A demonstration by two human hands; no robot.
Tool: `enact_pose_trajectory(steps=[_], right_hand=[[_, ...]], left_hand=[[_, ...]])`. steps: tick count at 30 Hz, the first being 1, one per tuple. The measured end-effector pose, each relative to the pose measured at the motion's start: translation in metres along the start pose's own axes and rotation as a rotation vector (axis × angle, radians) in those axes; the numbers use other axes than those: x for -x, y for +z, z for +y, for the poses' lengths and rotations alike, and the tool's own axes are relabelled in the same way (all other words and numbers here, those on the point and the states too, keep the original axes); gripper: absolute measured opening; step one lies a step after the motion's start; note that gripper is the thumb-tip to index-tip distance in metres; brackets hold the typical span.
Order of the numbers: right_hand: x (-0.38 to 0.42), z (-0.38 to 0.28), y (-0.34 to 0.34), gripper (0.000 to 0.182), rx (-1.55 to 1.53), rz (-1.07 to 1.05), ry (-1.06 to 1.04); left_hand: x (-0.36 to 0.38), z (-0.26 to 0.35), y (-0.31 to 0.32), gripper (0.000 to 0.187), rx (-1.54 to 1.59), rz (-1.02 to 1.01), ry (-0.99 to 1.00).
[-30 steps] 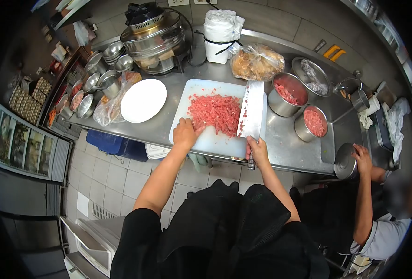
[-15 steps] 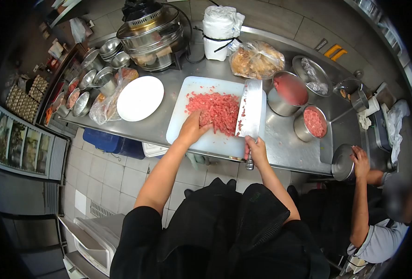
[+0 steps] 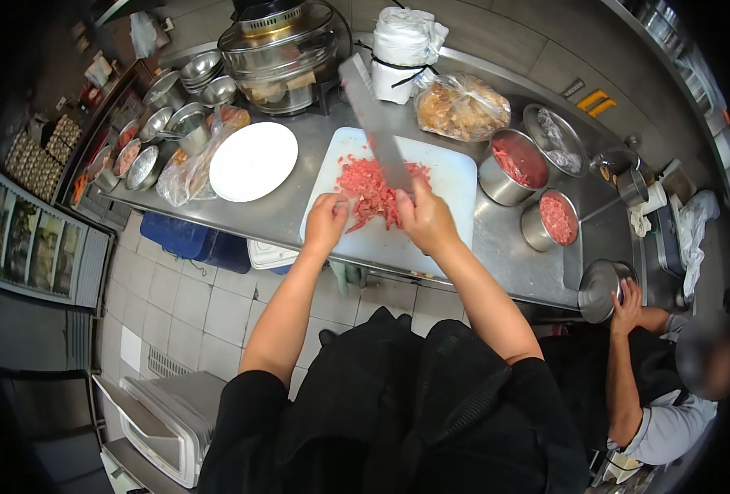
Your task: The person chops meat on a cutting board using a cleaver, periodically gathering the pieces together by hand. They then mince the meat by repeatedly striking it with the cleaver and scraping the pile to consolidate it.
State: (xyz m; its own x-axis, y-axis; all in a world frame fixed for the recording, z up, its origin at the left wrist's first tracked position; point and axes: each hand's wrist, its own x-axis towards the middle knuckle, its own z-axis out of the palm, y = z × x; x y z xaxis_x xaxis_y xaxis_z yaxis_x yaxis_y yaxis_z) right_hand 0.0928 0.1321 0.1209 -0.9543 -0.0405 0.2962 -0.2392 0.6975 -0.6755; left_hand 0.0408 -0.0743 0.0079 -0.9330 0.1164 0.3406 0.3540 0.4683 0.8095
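Observation:
A heap of chopped raw red meat (image 3: 367,183) lies on a white cutting board (image 3: 455,177). My right hand (image 3: 431,217) is closed round the handle of a cleaver (image 3: 375,119). The cleaver's wide blade is raised at a slant over the heap, slightly blurred, its far end beyond the board's back edge. At the near left edge of the meat is my left hand (image 3: 327,221), its fingers curled together. What these fingers hold, if anything, is hidden.
Left of the board lie a white plate (image 3: 253,162) and several metal bowls (image 3: 144,169). To the right stand a pot with meat (image 3: 506,181) and a smaller pot of minced meat (image 3: 538,224). A bagged food (image 3: 464,107) sits behind. A co-worker's hand (image 3: 627,306) touches a round metal lid (image 3: 599,290).
The cleaver has gone from upright at the heap's right side to slanting leftward above it, in my right hand. My left hand has drawn back from the meat and its fingers have curled.

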Motion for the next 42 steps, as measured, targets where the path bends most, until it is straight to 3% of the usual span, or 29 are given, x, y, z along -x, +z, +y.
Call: enact_pose_trajectory(steps=[2,4,6,7,8,10,12,14,15,17,19,20,22,23,26,28,30,32,34,36,38,42], right_hand=[[-0.006,0.031,0.035,0.029,0.132,-0.049,-0.035],[-0.016,0.038,0.046,0.034,0.268,-0.533,0.314],[-0.029,0.024,0.031,0.036,0.261,-0.576,0.328],[-0.031,0.014,0.023,0.039,0.252,-0.627,0.347],[-0.03,0.009,0.02,0.039,0.257,-0.635,0.346],[-0.027,0.004,0.019,0.039,0.262,-0.407,0.232],[-0.014,0.008,0.038,0.039,0.302,-0.437,0.253],[-0.009,0.015,0.048,0.039,0.345,-0.455,0.283],[-0.012,0.011,0.044,0.039,0.275,-0.57,0.389],[-0.016,0.006,0.037,0.038,0.2,-0.682,0.497],[-0.022,0.005,0.026,0.038,0.229,-0.633,0.393],[-0.022,0.007,0.025,0.038,0.232,-0.637,0.393],[-0.021,0.01,0.024,0.036,0.3,-0.349,0.232],[-0.017,0.018,0.03,0.036,0.297,-0.347,0.233],[-0.013,0.037,0.037,0.035,0.291,-0.37,0.279],[-0.015,0.024,0.025,0.036,0.17,-0.602,0.516],[-0.016,0.018,0.016,0.036,0.202,-0.606,0.459],[-0.014,0.016,0.014,0.035,0.274,-0.394,0.284],[-0.01,0.023,0.02,0.035,0.249,-0.348,0.256],[-0.009,0.027,0.027,0.035,0.222,-0.291,0.226],[-0.009,0.027,0.035,0.035,0.254,-0.61,0.444],[-0.016,0.01,0.019,0.038,0.231,-0.602,0.39]], left_hand=[[0.01,-0.012,-0.016,0.015,-0.072,0.099,-0.101],[0.024,-0.026,-0.031,0.015,-0.086,0.168,-0.044],[0.031,-0.041,-0.051,0.015,-0.1,0.235,0.017],[0.038,-0.047,-0.062,0.015,-0.105,0.272,-0.052],[0.044,-0.052,-0.07,0.015,-0.109,0.311,-0.121],[0.054,-0.054,-0.083,0.014,-0.123,0.343,-0.166],[0.062,-0.055,-0.085,0.014,-0.138,0.372,-0.203],[0.067,-0.055,-0.075,0.014,-0.129,0.293,-0.088],[0.063,-0.045,-0.069,0.014,-0.123,0.295,-0.081],[0.058,-0.016,-0.053,0.015,-0.204,0.092,0.05],[0.052,-0.001,-0.032,0.015,-0.305,0.054,0.22],[0.049,0.003,-0.023,0.015,-0.303,0.055,0.216],[0.042,0.003,-0.007,0.015,-0.429,-0.044,0.233],[0.039,0.001,-0.001,0.015,-0.431,-0.046,0.234],[0.025,-0.007,0.019,0.014,-0.415,0.011,0.246],[0.016,-0.008,0.027,0.015,-0.432,0.009,0.25],[0.009,-0.007,0.031,0.014,-0.422,0.019,0.251],[0.006,-0.007,0.033,0.014,-0.41,0.031,0.246],[0.008,-0.009,0.03,0.018,-0.41,-0.05,0.182],[0.012,-0.012,0.021,0.017,-0.348,-0.008,0.187],[0.017,-0.016,0.007,0.016,-0.28,0.033,0.2],[0.021,-0.04,-0.042,0.009,-0.257,0.257,0.032]])
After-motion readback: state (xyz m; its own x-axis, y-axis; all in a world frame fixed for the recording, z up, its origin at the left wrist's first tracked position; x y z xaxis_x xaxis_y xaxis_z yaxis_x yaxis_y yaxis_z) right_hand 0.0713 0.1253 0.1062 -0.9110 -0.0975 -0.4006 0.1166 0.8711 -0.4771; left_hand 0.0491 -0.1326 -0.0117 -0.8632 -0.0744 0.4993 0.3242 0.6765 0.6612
